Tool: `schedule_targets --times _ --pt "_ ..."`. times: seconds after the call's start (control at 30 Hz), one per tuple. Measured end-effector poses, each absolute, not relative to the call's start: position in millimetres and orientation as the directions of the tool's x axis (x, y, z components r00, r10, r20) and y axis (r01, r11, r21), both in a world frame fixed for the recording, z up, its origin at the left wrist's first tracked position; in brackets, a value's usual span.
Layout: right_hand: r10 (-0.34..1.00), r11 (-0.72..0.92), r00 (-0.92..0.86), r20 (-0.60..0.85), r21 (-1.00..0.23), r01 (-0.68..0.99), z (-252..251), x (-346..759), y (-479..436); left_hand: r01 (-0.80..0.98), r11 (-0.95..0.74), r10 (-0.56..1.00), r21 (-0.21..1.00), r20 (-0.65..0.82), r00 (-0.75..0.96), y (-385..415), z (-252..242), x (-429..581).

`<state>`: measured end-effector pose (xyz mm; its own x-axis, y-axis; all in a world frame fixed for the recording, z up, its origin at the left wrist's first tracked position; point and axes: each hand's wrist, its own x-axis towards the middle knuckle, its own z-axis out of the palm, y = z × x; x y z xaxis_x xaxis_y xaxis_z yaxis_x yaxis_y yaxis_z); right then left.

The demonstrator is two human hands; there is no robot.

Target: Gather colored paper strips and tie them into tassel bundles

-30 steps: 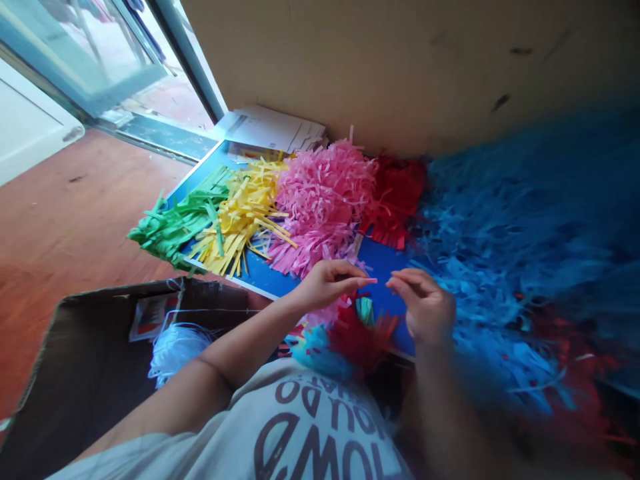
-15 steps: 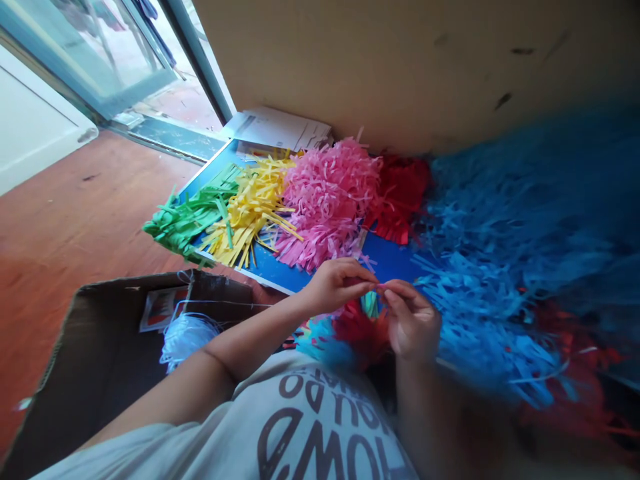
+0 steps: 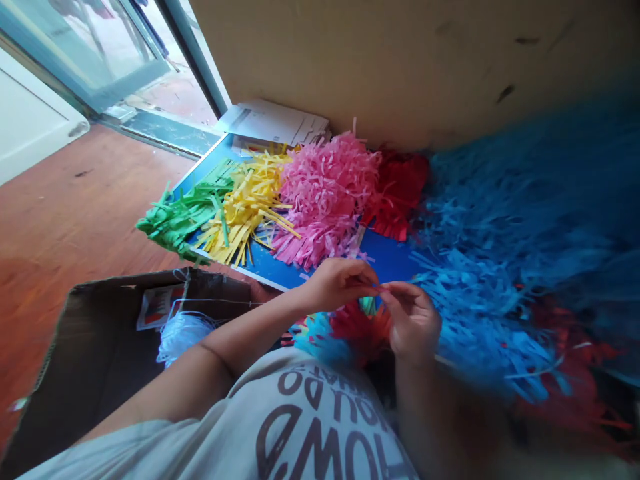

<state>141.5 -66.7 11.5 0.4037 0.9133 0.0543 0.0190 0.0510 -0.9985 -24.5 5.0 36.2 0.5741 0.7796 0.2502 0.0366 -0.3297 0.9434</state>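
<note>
My left hand (image 3: pixel 343 283) and my right hand (image 3: pixel 413 320) meet in front of my shirt, thumbs and fingertips pinched together. Between the fingertips a small bit of pink paper strip (image 3: pixel 378 288) shows; most of it is covered by my fingers. Just below the hands, near my lap, lies a multicoloured bunch of fringed paper (image 3: pixel 345 331) in red, orange and light blue. Past my hands, pink fringed paper (image 3: pixel 330 193) is heaped on the blue tabletop (image 3: pixel 390 257).
Yellow fringe (image 3: pixel 255 200), green fringe (image 3: pixel 195 210) and red fringe (image 3: pixel 400 187) share the table. Blue fringe (image 3: pixel 485 313) is massed at right. An open cardboard box (image 3: pixel 95 347) with white string (image 3: pixel 183 337) stands at left. Papers (image 3: pixel 277 120) lie by the wall.
Both hands stay pinched together at nearly the same spot, with the fingertips slightly shifted. The surroundings have slid a little left and up in view.
</note>
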Motion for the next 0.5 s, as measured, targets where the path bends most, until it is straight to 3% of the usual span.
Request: schedule_targets --times 0.2,0.5 --pt "0.870 0.020 0.475 0.133 -0.972 0.236 5.4 146.4 -73.5 0.188 -0.657 0.668 0.730 0.448 0.594 11.9 41.0 -20.9" --pt "0.808 0.045 0.545 0.224 -0.946 0.322 1.6 149.0 -81.6 0.157 -0.812 0.549 0.563 0.644 0.532 10.0 32.2 -3.0"
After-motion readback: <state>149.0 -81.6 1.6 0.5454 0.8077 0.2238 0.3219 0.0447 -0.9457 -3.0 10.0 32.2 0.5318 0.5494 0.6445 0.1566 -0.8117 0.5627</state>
